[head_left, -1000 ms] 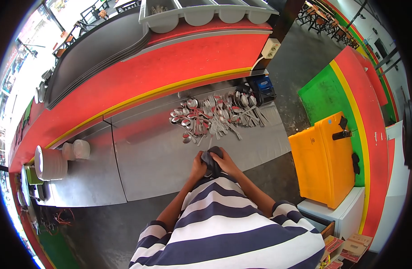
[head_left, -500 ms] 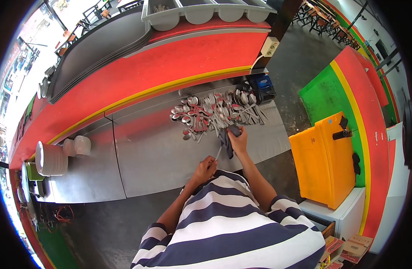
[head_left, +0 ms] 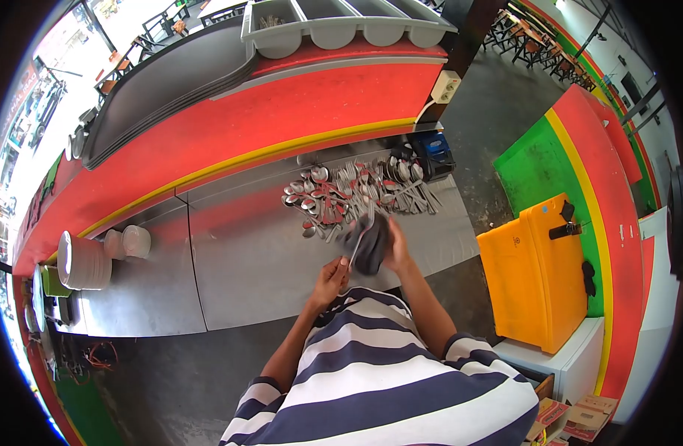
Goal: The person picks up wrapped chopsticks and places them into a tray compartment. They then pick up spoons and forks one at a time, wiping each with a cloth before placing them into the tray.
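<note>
My left hand (head_left: 332,279) is closed on the handle end of a metal piece of cutlery (head_left: 358,249), which points up and away across a dark grey cloth; its far end is blurred, and I cannot tell if it is a fork or a spoon. My right hand (head_left: 396,247) is closed around the cloth (head_left: 373,247), which hangs loosely open beside and behind the utensil. Just beyond both hands, a wide heap of spoons and forks (head_left: 341,195) lies on the steel counter (head_left: 245,275).
A blue-and-black box (head_left: 434,154) stands at the heap's right end. Stacked white plates (head_left: 85,262) and bowls are at the counter's left. A grey cutlery tray (head_left: 334,33) and black trays (head_left: 174,85) sit on the red ledge. An orange container (head_left: 531,275) stands at right.
The cloth has moved left and toward me and spread out, with the utensil now lying across it. My left hand has shifted slightly left, and my right hand has lowered.
</note>
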Tool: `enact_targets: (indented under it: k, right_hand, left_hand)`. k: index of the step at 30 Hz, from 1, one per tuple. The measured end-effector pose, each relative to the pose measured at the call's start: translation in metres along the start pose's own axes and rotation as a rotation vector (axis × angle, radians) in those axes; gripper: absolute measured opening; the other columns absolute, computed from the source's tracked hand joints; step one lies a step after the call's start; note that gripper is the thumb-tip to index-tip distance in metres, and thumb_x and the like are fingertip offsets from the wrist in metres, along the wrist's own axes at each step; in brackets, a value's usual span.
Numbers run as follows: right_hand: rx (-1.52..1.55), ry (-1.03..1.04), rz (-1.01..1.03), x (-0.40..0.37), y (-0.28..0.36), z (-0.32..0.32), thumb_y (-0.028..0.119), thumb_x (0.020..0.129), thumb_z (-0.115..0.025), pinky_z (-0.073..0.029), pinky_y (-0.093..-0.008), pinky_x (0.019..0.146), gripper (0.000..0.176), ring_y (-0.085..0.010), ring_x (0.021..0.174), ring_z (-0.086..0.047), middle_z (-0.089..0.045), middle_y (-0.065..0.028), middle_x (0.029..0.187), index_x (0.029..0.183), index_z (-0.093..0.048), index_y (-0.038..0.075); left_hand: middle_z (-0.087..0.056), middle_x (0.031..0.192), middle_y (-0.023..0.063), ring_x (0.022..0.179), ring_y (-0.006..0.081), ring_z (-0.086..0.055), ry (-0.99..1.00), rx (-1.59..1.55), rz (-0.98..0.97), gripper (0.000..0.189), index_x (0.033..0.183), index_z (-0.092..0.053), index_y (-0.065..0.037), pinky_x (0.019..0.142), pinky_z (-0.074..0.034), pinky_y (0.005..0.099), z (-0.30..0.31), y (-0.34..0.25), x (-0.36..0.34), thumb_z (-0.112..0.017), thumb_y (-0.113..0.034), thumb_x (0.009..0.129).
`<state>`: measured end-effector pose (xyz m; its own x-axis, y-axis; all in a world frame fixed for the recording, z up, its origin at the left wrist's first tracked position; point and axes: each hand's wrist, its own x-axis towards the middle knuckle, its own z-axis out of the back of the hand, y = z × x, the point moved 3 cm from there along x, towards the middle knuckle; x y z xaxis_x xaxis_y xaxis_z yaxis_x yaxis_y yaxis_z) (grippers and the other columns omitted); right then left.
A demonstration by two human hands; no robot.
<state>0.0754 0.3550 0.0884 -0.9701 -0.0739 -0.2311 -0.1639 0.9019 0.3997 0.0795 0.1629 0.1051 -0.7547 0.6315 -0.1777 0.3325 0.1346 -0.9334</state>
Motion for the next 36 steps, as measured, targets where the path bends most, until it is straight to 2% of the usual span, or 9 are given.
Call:
enact_targets:
  k: [3, 6, 9, 15, 18, 24, 27, 30, 36]
  right_hand:
    - [-0.390, 0.306, 0.060, -0.024, -0.011, -0.066, 0.044, 0.087, -0.070, -0.047, -0.0423, 0.101, 0.072, -0.0306, 0.113, -0.062, -0.062, -0.0191, 0.122, 0.138, -0.043, 0.002]
    - [-0.680, 0.117, 0.029, -0.018, -0.014, -0.059, 0.031, 0.077, -0.084, -0.052, -0.0329, 0.087, 0.063, -0.0185, 0.098, -0.064, -0.064, -0.0073, 0.108, 0.127, -0.055, 0.005]
    - [-0.772, -0.040, 0.062, -0.013, -0.015, -0.058, 0.022, 0.076, -0.085, -0.052, -0.0300, 0.082, 0.056, -0.0161, 0.092, -0.063, -0.063, -0.0041, 0.101, 0.122, -0.058, 0.004]
    - [-0.618, -0.231, 0.243, -0.006, -0.016, -0.046, 0.019, 0.080, -0.081, -0.052, -0.0308, 0.076, 0.042, -0.0150, 0.086, -0.063, -0.065, -0.0041, 0.097, 0.113, -0.061, 0.003]
    - [-0.528, -0.307, 0.225, -0.001, -0.008, -0.047, 0.017, 0.080, -0.081, -0.052, -0.0310, 0.073, 0.039, -0.0158, 0.083, -0.064, -0.065, -0.0046, 0.097, 0.111, -0.062, 0.003]
    - [-0.398, -0.359, 0.256, 0.025, 0.020, -0.060, 0.016, 0.080, -0.080, -0.052, -0.0330, 0.072, 0.030, -0.0185, 0.079, -0.066, -0.067, -0.0058, 0.090, 0.103, -0.063, 0.006]
    - [-0.296, -0.284, 0.218, 0.033, 0.027, -0.078, 0.015, 0.082, -0.077, -0.053, -0.0339, 0.073, 0.026, -0.0201, 0.079, -0.066, -0.067, -0.0062, 0.089, 0.102, -0.063, 0.006]
    - [-0.159, -0.207, 0.161, 0.046, 0.042, -0.075, 0.014, 0.084, -0.074, -0.054, -0.0349, 0.073, 0.023, -0.0212, 0.080, -0.067, -0.067, -0.0068, 0.089, 0.102, -0.062, 0.007]
    - [-0.082, -0.199, 0.244, 0.059, 0.093, -0.040, 0.017, 0.087, -0.070, -0.056, -0.0357, 0.080, 0.021, -0.0195, 0.088, -0.068, -0.069, -0.0023, 0.096, 0.107, -0.065, 0.011]
  left_hand:
    - [-0.030, 0.059, -0.0062, 0.049, 0.0061, -0.027, 0.046, -0.343, 0.304, 0.041, 0.079, -0.046, -0.010, 0.046, -0.025, 0.0248, -0.002, 0.002, -0.001, -0.040, -0.041, 0.106]
    - [-0.029, 0.060, -0.0054, 0.049, 0.0070, -0.027, 0.043, -0.473, 0.360, 0.040, 0.077, -0.044, -0.011, 0.047, -0.025, 0.0257, -0.007, 0.008, -0.003, -0.040, -0.038, 0.106]
    - [-0.032, 0.061, -0.0036, 0.050, 0.0088, -0.029, 0.085, -0.493, 0.392, 0.038, 0.078, -0.044, -0.009, 0.048, -0.027, 0.0270, -0.013, 0.008, -0.005, -0.038, -0.035, 0.106]
    - [-0.044, 0.066, -0.0014, 0.055, 0.0106, -0.040, -0.019, -0.166, 0.208, 0.039, 0.079, -0.049, -0.005, 0.052, -0.033, 0.0276, -0.015, -0.024, -0.001, -0.037, -0.031, 0.106]
    - [-0.050, 0.064, 0.0046, 0.054, 0.0182, -0.047, -0.009, 0.321, -0.104, 0.036, 0.083, -0.052, -0.002, 0.053, -0.038, 0.0333, -0.007, -0.020, 0.010, -0.040, -0.028, 0.105]
    - [-0.051, 0.066, 0.0184, 0.059, 0.0385, -0.051, 0.039, 0.640, -0.168, 0.027, 0.090, -0.051, 0.000, 0.058, -0.042, 0.0443, -0.001, -0.061, 0.017, -0.043, -0.022, 0.103]
    - [-0.052, 0.065, 0.0178, 0.059, 0.0388, -0.051, 0.053, 0.633, -0.191, 0.026, 0.088, -0.050, 0.000, 0.058, -0.042, 0.0444, 0.006, -0.075, 0.019, -0.045, -0.021, 0.103]
    - [-0.047, 0.061, 0.0114, 0.054, 0.0270, -0.045, 0.076, 0.696, -0.257, 0.036, 0.085, -0.049, 0.000, 0.057, -0.040, 0.0392, 0.015, -0.069, 0.016, -0.040, -0.028, 0.105]
    - [-0.047, 0.063, 0.0090, 0.057, 0.0228, -0.046, 0.130, 0.614, -0.203, 0.037, 0.083, -0.047, -0.001, 0.058, -0.039, 0.0363, 0.018, -0.062, -0.003, -0.040, -0.029, 0.106]
